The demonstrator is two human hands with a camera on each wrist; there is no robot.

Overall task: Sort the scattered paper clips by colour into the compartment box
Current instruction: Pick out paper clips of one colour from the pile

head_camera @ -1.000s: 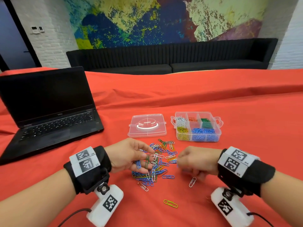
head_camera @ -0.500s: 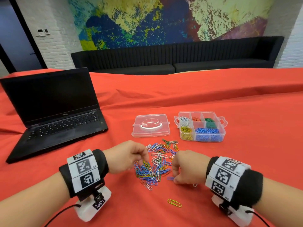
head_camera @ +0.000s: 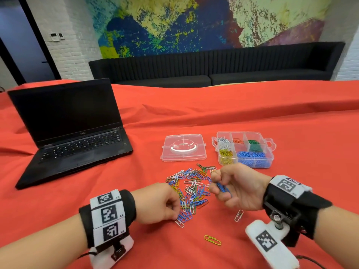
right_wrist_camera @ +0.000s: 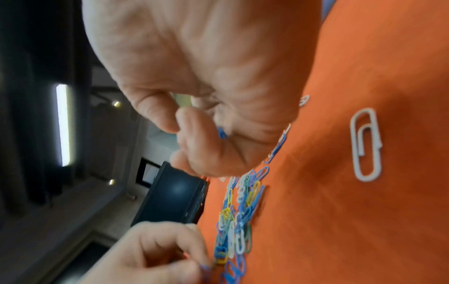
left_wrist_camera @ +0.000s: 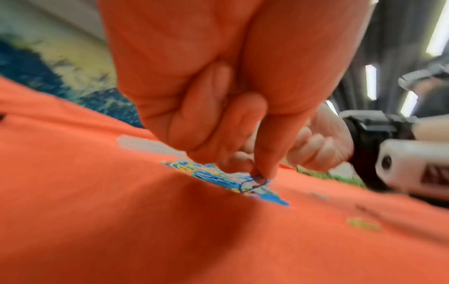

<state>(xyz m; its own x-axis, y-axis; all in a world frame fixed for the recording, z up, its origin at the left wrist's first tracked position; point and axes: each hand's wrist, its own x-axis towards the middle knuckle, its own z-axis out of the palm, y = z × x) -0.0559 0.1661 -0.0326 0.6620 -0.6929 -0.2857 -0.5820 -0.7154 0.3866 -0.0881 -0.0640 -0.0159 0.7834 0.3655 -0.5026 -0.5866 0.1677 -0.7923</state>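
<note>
My right hand point(head_camera: 240, 188) grips blue clips point(head_camera: 223, 189) above the clip pile point(head_camera: 191, 189), my left hand point(head_camera: 158, 203) pinching one blue clip point(left_wrist_camera: 252, 182) at its near edge.

Head view downward; wrist views close, sharing clip pile point(head_camera: 191, 189).

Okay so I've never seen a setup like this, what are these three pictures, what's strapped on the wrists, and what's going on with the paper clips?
No machine here: a person works bare-handed, with a camera strapped under each wrist and one on the head. The wide picture is the head view; the two close-ups look along each hand. On the red cloth lie a pile of mixed paper clips, a clear compartment box, its lid and a laptop. The right hand holds blue clips; the left hand pinches at the pile's near edge.
</note>
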